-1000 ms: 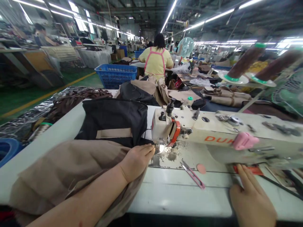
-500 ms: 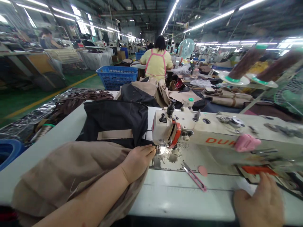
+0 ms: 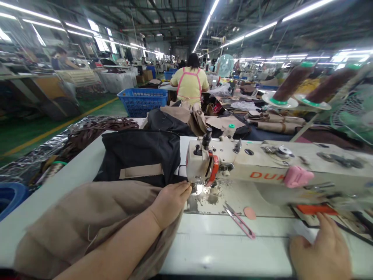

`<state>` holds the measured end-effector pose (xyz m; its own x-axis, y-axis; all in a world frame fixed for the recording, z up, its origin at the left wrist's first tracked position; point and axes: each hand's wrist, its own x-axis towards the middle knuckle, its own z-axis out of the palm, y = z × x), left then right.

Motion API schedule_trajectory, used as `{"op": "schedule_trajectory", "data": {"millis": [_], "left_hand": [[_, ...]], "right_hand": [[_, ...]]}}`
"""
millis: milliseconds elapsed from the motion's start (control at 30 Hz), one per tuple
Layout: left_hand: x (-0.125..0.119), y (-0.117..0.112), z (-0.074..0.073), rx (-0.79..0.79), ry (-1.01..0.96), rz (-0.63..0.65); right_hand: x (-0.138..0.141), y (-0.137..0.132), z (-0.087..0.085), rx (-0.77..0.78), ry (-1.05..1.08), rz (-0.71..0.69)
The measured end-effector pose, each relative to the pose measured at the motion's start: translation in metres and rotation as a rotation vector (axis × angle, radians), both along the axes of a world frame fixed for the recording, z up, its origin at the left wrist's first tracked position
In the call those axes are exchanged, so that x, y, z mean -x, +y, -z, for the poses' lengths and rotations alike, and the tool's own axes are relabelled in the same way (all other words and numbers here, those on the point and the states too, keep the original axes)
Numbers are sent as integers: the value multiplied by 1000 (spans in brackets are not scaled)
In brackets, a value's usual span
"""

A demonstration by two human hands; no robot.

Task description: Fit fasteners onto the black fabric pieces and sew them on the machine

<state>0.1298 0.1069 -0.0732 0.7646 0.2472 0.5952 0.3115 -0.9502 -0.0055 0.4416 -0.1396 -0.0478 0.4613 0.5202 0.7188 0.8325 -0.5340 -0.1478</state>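
My left hand (image 3: 170, 202) is at the needle area of the white sewing machine (image 3: 247, 163). Its closed fingers press on the edge of a fabric piece, with the thumb hidden. The fabric piece has a black part (image 3: 140, 149) behind the hand and a tan part (image 3: 72, 210) bunched under the forearm. A tan strip (image 3: 141, 171) lies across the black part. At the lower right, my right hand (image 3: 322, 245) is open and holds nothing, its fingertips near an orange bar (image 3: 317, 210). Between the hands lie pink-handled thread snips (image 3: 240, 221) and a round peach disc (image 3: 250, 212).
A pink block (image 3: 298, 176) sits on the machine arm. Brown thread cones (image 3: 294, 83) stand behind it. Left of the table (image 3: 192, 249) are brown strips (image 3: 96, 130) and a blue tub (image 3: 11, 198). A blue basket (image 3: 142, 102) and a seated co-worker (image 3: 189, 83) are ahead.
The view has shifted slightly, so the background sits a little lower and further left. Both hands and the fabric piece stay nearly where they were.
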Motion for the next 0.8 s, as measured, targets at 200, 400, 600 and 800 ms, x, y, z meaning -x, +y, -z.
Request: {"op": "schedule_trajectory", "data": {"millis": [200, 400, 600, 800], "left_hand": [[-3, 3, 2, 8, 4, -12], [-5, 7, 5, 56, 31, -29], [-8, 9, 6, 67, 52, -44], [-11, 12, 8, 100, 66, -56]], "right_hand": [[-1, -1, 2, -13, 13, -3], [2, 0, -1, -36, 5, -7], [-1, 0, 2, -63, -28, -15], [-19, -4, 18, -88, -116, -42]]}}
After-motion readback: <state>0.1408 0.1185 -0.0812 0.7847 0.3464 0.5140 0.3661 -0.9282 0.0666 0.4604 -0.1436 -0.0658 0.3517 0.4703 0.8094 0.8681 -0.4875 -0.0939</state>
